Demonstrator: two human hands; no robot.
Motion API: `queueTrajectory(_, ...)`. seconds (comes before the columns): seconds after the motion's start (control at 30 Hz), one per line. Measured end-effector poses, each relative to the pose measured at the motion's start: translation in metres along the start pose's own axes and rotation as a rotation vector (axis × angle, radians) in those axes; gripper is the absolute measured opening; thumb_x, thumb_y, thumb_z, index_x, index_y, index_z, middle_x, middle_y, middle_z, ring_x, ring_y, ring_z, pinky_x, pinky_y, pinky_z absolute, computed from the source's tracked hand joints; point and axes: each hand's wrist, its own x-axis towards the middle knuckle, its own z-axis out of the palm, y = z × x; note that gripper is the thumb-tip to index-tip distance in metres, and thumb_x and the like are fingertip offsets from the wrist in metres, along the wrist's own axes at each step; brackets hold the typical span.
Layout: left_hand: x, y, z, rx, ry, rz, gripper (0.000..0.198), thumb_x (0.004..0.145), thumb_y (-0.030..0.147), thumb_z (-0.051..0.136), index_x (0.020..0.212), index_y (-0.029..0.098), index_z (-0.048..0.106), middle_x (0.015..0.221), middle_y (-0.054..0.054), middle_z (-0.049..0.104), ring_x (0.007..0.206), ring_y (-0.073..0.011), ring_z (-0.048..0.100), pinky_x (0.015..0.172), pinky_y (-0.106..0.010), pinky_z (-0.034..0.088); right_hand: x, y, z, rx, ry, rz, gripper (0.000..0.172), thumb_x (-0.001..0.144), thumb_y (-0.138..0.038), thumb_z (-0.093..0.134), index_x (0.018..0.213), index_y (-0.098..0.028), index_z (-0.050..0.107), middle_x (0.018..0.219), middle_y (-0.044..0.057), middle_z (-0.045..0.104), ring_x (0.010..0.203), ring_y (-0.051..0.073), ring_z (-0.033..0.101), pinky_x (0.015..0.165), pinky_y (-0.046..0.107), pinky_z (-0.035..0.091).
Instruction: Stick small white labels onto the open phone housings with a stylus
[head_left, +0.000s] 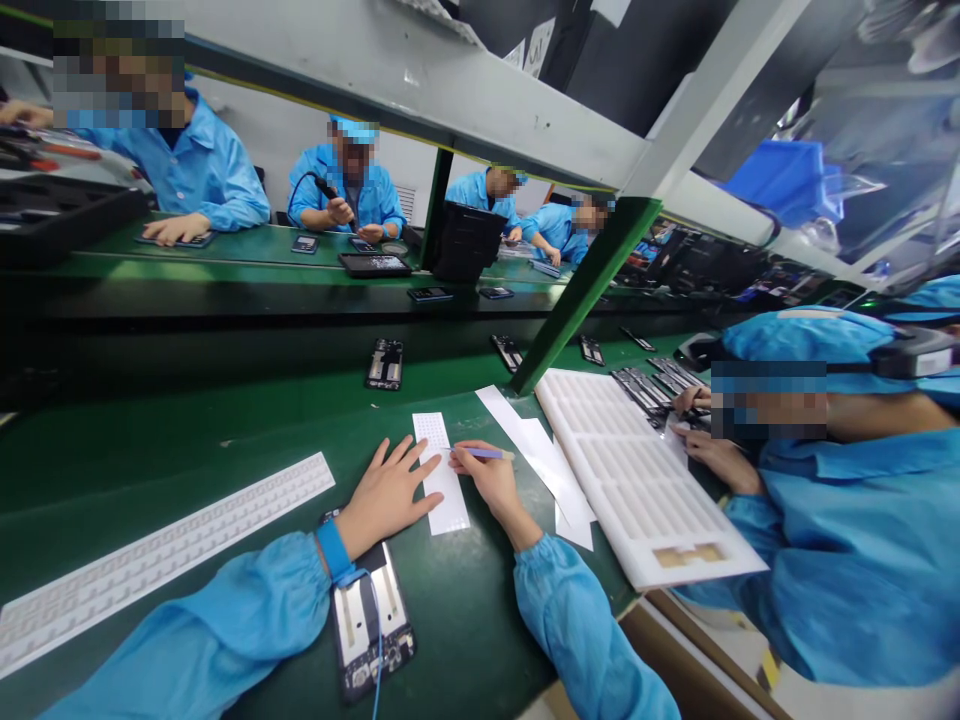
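Note:
My left hand [388, 500] lies flat with its fingers spread, the fingertips pressing on a narrow white sheet [451, 505] that bears rows of small marks or stickers. My right hand [487, 478] pinches a slim purple pen-like tool [491, 453], its thin tip pointing left at the sheet. Whether it is a pen, a knife or another fine tool, I cannot tell. Beneath my left wrist, which wears a blue strap [335, 552] with a cord, lies an opened phone [371, 640], partly covered by the arm.
A long white sticker strip [172, 550] lies at the left. Loose white paper strips [536, 455] and a white slotted tray [637, 470] are at the right, beside a co-worker [847, 520]. A green post [589, 290] rises behind; another opened phone [385, 364] lies farther back.

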Motion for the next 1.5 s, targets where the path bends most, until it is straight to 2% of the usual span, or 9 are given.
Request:
queueTrajectory(0.23,0.002,-0.001,0.001,0.004,0.01,0.016,0.056,0.093,0.056,0.05,0.143,0.032,0.044,0.152,-0.007,0.039,0.14,-0.034,0.033,0.113,-0.06,0.023,-0.004,-0.009,0.003,0.076,0.059,0.024,0.039,0.066,-0.048,0.08,0.083,-0.014,0.072,0.072,0.007,0.074,0.068,0.023,0.073,0.064,0.034,0.062)
queueTrajectory(0.37,-0.008,0.006,-0.025,0.028,0.08,0.078,0.06,0.095,0.054,0.048,0.146,0.022,0.04,0.155,-0.01,0.032,0.143,-0.032,0.028,0.116,-0.054,0.026,-0.009,-0.013,0.0,0.118,0.077,0.032,0.039,0.066,-0.046,0.081,0.085,-0.014,0.071,0.074,0.008,0.075,0.068,0.023,0.073,0.062,0.034,0.062)
queueTrajectory(0.43,-0.03,0.009,-0.044,0.053,0.151,0.102,0.055,0.097,0.048,0.046,0.143,0.019,0.043,0.155,-0.011,0.032,0.145,-0.0306,0.022,0.118,-0.051,0.023,-0.017,-0.016,0.001,0.144,0.068,0.037,0.037,0.067,-0.045,0.082,0.086,-0.014,0.071,0.074,0.008,0.075,0.067,0.022,0.073,0.061,0.032,0.062)
queueTrajectory(0.53,-0.085,0.01,-0.06,0.046,0.218,0.061,0.042,0.099,0.038,0.044,0.137,0.019,0.049,0.15,-0.009,0.04,0.145,-0.0283,0.021,0.118,-0.051,0.025,-0.039,-0.021,0.012,0.16,-0.046,0.083,0.035,0.067,-0.043,0.083,0.084,-0.014,0.072,0.073,0.008,0.075,0.063,0.021,0.073,0.056,0.029,0.061)
queueTrajectory(0.63,-0.142,0.005,-0.055,0.024,0.208,-0.041,0.043,0.098,0.036,0.047,0.138,0.021,0.046,0.149,-0.009,0.04,0.143,-0.0278,0.027,0.115,-0.05,0.033,-0.064,-0.025,0.034,0.157,-0.264,0.15,0.036,0.066,-0.044,0.085,0.082,-0.014,0.073,0.071,0.009,0.075,0.059,0.021,0.072,0.053,0.028,0.06)
queueTrajectory(0.73,-0.173,-0.003,-0.043,0.033,0.196,-0.171,0.047,0.096,0.042,0.05,0.139,0.023,0.045,0.149,-0.008,0.04,0.142,-0.03,0.03,0.112,-0.051,0.037,-0.081,-0.028,0.059,0.143,-0.409,0.189,0.037,0.066,-0.045,0.085,0.081,-0.013,0.073,0.069,0.009,0.075,0.057,0.02,0.072,0.052,0.027,0.059)
queueTrajectory(0.83,-0.174,-0.009,-0.039,0.053,0.202,-0.247,0.048,0.095,0.047,0.049,0.136,0.022,0.047,0.147,-0.009,0.042,0.141,-0.0316,0.029,0.113,-0.054,0.035,-0.085,-0.03,0.08,0.114,-0.471,0.209,0.04,0.063,-0.048,0.085,0.079,-0.013,0.073,0.067,0.009,0.075,0.056,0.02,0.072,0.05,0.026,0.058)
queueTrajectory(0.93,-0.165,-0.011,-0.04,0.058,0.197,-0.235,0.052,0.095,0.052,0.048,0.136,0.021,0.048,0.147,-0.009,0.043,0.141,-0.0314,0.03,0.113,-0.054,0.033,-0.083,-0.027,0.091,0.089,-0.491,0.231,0.039,0.061,-0.047,0.085,0.077,-0.014,0.073,0.065,0.008,0.074,0.055,0.019,0.071,0.05,0.025,0.058)
queueTrajectory(1.5,-0.166,-0.009,-0.036,-0.006,0.184,-0.196,0.051,0.095,0.053,0.048,0.137,0.026,0.049,0.143,-0.007,0.048,0.136,-0.0307,0.038,0.112,-0.054,0.035,-0.082,-0.02,0.093,0.022,-0.466,0.246,0.033,0.063,-0.044,0.084,0.077,-0.015,0.073,0.066,0.007,0.075,0.057,0.02,0.072,0.047,0.023,0.055)
